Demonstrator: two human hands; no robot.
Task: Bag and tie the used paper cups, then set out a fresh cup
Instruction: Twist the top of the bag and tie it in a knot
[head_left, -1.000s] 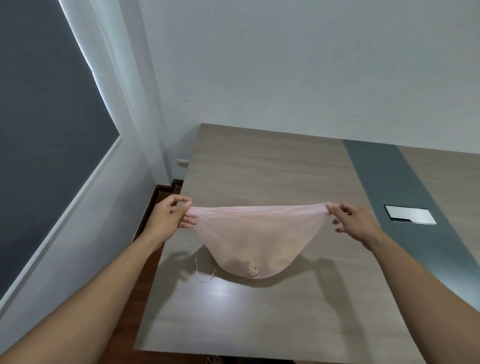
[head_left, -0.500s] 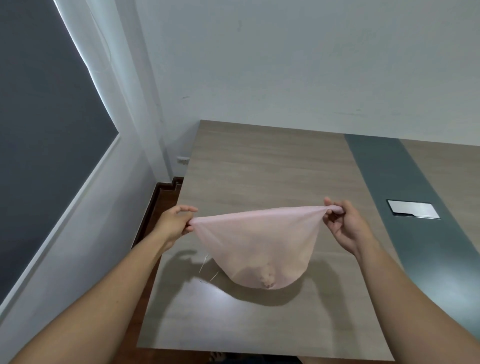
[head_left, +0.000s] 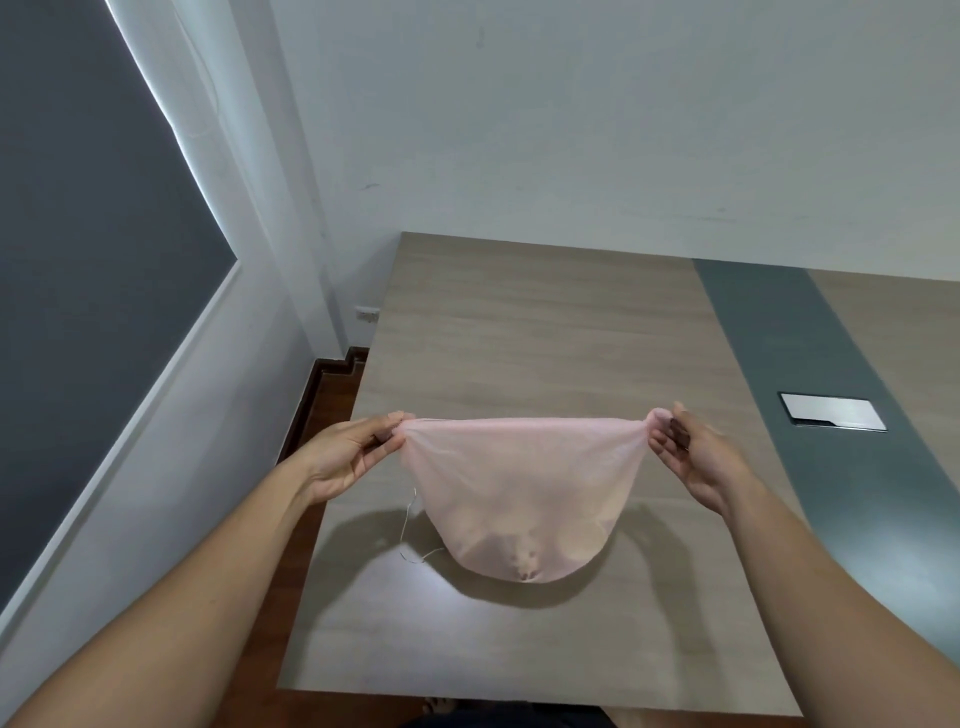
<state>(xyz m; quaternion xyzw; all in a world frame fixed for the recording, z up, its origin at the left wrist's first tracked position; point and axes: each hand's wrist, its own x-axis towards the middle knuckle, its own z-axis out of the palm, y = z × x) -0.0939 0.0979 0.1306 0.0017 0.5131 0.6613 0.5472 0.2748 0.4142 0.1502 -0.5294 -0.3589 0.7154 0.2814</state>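
A thin, translucent pink plastic bag (head_left: 519, 483) hangs stretched between my two hands above the wooden table (head_left: 545, 338). My left hand (head_left: 348, 457) pinches the bag's left top corner. Its right top corner is pinched by my right hand (head_left: 691, 457), palm turned toward me. The bag sags to a rounded bottom just over the tabletop, with a small puckered knot at its lowest point. A thin loose thread (head_left: 410, 535) dangles from the bag's left side. No paper cups are in view.
A grey strip (head_left: 810, 415) runs down the table on the right, with a silver cable-box lid (head_left: 831, 418) set in it. A white wall stands behind the table, a dark window at the left, and wooden floor (head_left: 322, 405) shows beside the table's left edge.
My hands have come a little closer together and turned palms inward, so the bag sags deeper. The view has shifted slightly.
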